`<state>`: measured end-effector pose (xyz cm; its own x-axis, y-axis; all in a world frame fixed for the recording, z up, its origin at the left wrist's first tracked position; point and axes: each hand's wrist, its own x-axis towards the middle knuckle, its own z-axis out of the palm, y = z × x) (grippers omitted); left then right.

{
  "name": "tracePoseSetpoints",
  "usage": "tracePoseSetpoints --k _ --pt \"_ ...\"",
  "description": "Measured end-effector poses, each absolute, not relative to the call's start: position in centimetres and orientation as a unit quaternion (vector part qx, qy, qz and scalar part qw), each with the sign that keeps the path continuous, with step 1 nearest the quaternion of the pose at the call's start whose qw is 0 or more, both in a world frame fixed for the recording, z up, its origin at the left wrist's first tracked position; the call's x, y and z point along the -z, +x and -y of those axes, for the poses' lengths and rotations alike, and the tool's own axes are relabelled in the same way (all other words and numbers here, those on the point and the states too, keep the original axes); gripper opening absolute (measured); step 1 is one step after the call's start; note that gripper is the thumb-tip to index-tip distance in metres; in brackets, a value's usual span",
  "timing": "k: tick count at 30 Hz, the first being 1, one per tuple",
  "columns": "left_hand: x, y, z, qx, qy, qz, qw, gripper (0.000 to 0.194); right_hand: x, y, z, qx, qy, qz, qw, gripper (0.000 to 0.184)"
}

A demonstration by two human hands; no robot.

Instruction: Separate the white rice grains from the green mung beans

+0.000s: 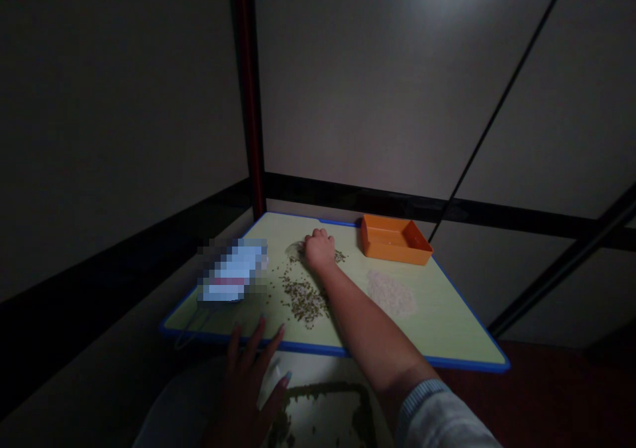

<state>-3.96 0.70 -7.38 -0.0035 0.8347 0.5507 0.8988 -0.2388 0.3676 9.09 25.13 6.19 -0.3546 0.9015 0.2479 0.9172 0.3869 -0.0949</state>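
on the tabletop, dark specks lie scattered.

Pale table, blue edge; orange tray, dark bits, likely seeds, pale grains.

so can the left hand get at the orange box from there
Probably not directly: the right forearm stretches across the table between the left hand and the box.
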Motion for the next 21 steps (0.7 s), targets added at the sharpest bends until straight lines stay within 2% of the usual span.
tracePoseSetpoints --k 15,21 --pt "6.74 -3.69 -0.62 0.35 -0.705 0.615 0.047 0.063 -6.07 8.46 -24.64 0.052 -0.488 0.862 0.128 0.03" --pt "6.87 -3.62 -0.57 0.354 -0.703 0.615 0.052 0.061 -6.03 8.22 -24.43 0.049 -0.449 0.883 0.125 0.034"
